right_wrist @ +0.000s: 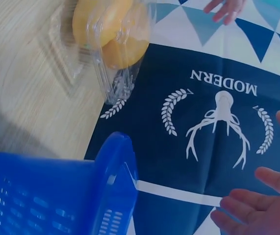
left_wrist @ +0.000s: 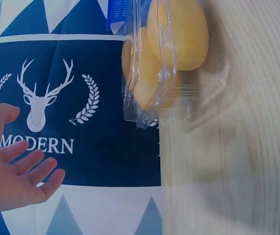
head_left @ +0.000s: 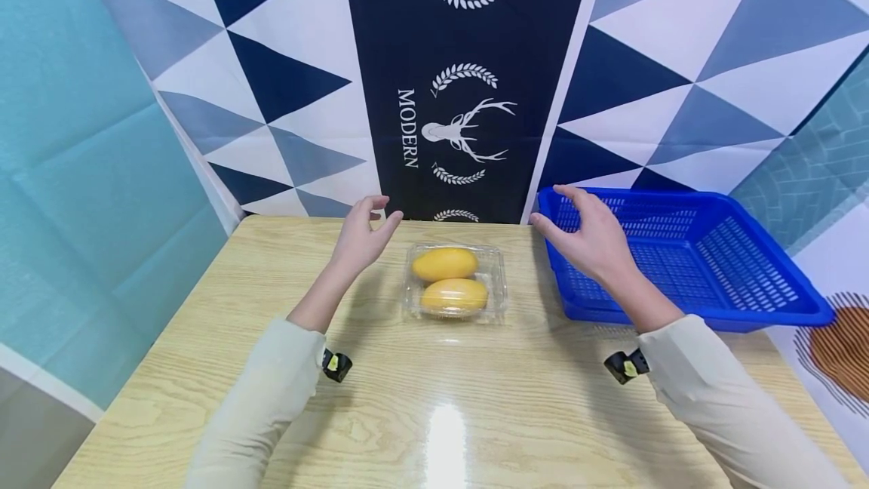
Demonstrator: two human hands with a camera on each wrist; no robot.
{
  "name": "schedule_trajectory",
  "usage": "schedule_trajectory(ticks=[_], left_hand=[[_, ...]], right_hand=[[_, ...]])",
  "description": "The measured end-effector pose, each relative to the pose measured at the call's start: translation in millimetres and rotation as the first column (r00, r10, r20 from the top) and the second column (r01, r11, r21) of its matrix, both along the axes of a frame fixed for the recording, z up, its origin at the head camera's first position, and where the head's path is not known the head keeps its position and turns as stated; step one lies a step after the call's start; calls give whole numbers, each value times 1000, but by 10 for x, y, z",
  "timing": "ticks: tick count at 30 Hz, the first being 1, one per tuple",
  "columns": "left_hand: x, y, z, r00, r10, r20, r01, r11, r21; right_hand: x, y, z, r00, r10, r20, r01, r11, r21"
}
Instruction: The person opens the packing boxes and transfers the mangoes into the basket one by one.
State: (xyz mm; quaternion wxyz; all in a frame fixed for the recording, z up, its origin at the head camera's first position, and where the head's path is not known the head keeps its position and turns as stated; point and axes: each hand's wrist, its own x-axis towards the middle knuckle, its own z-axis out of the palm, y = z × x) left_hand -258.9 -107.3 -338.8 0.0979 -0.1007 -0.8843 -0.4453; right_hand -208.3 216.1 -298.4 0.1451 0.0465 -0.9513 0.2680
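Observation:
Two yellow oval fruits, which look like mangoes, lie inside a clear plastic clamshell box on the table. In the head view my left hand hovers to the left of the box, fingers relaxed and holding nothing. On the box's other side my right hand is raised near the left rim of a blue plastic basket, also holding nothing. Both wrist views show the box apart from the fingers. Whether the right hand touches the basket rim is not plain; in the right wrist view they look apart.
The light wooden table ends at a patterned cloth backdrop with a deer print. The basket stands at the table's right edge and shows no contents. A teal cloth hangs on the left.

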Motion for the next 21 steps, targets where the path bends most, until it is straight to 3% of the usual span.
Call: schedule_trajectory(ticks=[8,21], left_hand=[[-14,-36,-85,997,-9,78,3,997,75],[-25,-82,-196,992,2,125,-15,995,103]], right_hand=[[23,-18,-10,999,14,51,-13,999,-34],[31,-70,-80,995,58,84,-53,997,-62]])
